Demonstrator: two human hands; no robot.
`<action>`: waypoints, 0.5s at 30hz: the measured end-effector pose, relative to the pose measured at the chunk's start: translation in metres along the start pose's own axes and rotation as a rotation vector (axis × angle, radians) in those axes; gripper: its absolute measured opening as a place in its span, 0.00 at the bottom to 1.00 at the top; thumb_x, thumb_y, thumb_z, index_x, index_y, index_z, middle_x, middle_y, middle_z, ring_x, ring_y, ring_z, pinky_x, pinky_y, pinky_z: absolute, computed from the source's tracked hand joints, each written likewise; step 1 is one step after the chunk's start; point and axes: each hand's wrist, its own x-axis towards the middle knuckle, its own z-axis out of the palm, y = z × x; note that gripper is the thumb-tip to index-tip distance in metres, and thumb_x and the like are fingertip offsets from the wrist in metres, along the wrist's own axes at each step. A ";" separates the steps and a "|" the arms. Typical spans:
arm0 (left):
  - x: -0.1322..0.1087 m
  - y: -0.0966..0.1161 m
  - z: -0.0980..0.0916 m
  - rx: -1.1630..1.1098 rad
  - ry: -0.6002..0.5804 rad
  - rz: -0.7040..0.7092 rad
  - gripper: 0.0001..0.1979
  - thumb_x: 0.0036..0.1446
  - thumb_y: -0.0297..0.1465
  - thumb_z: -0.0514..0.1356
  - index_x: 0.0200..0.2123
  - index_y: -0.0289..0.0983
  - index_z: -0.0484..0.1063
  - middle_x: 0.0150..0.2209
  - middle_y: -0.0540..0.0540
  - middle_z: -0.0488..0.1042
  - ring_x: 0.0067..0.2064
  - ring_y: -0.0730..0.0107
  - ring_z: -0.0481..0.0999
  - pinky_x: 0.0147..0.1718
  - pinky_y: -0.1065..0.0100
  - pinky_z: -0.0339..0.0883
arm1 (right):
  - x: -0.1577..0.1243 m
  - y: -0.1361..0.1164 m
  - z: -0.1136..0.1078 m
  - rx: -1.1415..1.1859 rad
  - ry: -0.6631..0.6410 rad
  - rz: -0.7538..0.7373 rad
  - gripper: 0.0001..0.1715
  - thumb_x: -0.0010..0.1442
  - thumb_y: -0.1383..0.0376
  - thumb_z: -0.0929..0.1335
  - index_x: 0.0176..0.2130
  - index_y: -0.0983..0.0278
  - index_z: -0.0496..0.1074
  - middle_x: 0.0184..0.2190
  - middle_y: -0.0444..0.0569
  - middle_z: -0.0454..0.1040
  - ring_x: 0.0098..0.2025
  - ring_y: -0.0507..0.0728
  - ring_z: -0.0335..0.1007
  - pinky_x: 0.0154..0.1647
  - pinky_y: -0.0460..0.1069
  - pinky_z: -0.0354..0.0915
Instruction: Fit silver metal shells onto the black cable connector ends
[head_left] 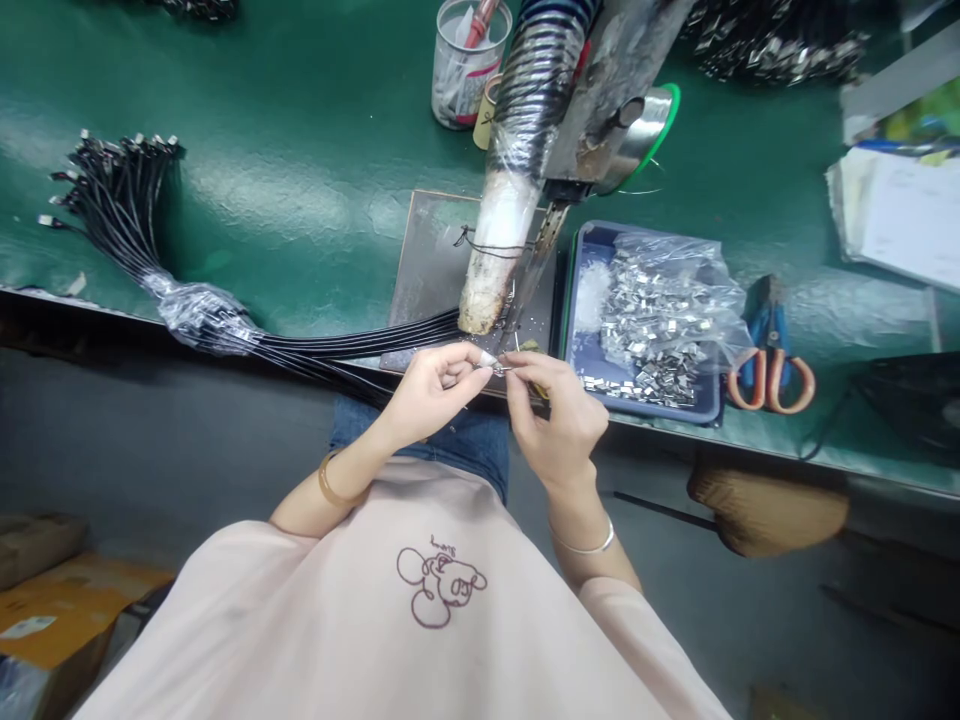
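My left hand (439, 392) and my right hand (561, 412) meet at the bench's front edge, both with thumb and forefinger pinched. Between their fingertips is a small silvery metal part (498, 370), too small to name exactly; the right fingers grip it. What else the left fingertips hold is hidden. Beside the left hand, a bundle of black cables (330, 347) runs across the metal plate (427, 250); its near ends are partly hidden. Just above my fingers hang a plastic-wrapped hose (499, 230) and the tip of a soldering iron (534, 260).
A blue tray (645, 408) with a plastic bag (660, 290) of small metal shells sits to the right. Further right lie orange-handled scissors (790, 385) and blue-handled pliers (768, 320). A clear cup (457, 90) stands behind the plate. Papers (907, 210) lie far right.
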 end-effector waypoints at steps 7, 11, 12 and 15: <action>-0.006 0.004 -0.004 0.116 -0.042 0.142 0.11 0.57 0.35 0.64 0.28 0.32 0.76 0.24 0.48 0.72 0.25 0.77 0.66 0.25 0.73 0.60 | 0.007 -0.004 -0.011 0.360 -0.128 0.405 0.07 0.64 0.69 0.68 0.33 0.60 0.67 0.27 0.41 0.76 0.26 0.51 0.77 0.30 0.45 0.74; -0.016 0.004 -0.002 0.358 -0.013 0.405 0.08 0.60 0.28 0.61 0.31 0.32 0.79 0.25 0.48 0.74 0.24 0.78 0.62 0.25 0.73 0.59 | 0.005 -0.007 -0.025 0.374 -0.173 0.517 0.07 0.63 0.64 0.69 0.33 0.60 0.68 0.25 0.40 0.76 0.22 0.51 0.75 0.25 0.45 0.70; -0.018 0.003 -0.001 0.402 -0.018 0.426 0.08 0.60 0.27 0.60 0.31 0.32 0.79 0.24 0.49 0.73 0.23 0.78 0.61 0.25 0.73 0.58 | 0.003 -0.006 -0.029 0.301 -0.106 0.521 0.07 0.64 0.63 0.69 0.34 0.60 0.68 0.25 0.40 0.76 0.21 0.50 0.74 0.23 0.45 0.68; -0.022 0.000 -0.002 0.406 -0.112 0.302 0.08 0.60 0.28 0.60 0.32 0.32 0.79 0.22 0.51 0.70 0.22 0.79 0.61 0.24 0.73 0.57 | 0.001 0.008 -0.041 0.040 0.127 0.508 0.10 0.66 0.57 0.67 0.35 0.60 0.69 0.21 0.39 0.70 0.18 0.50 0.67 0.19 0.45 0.60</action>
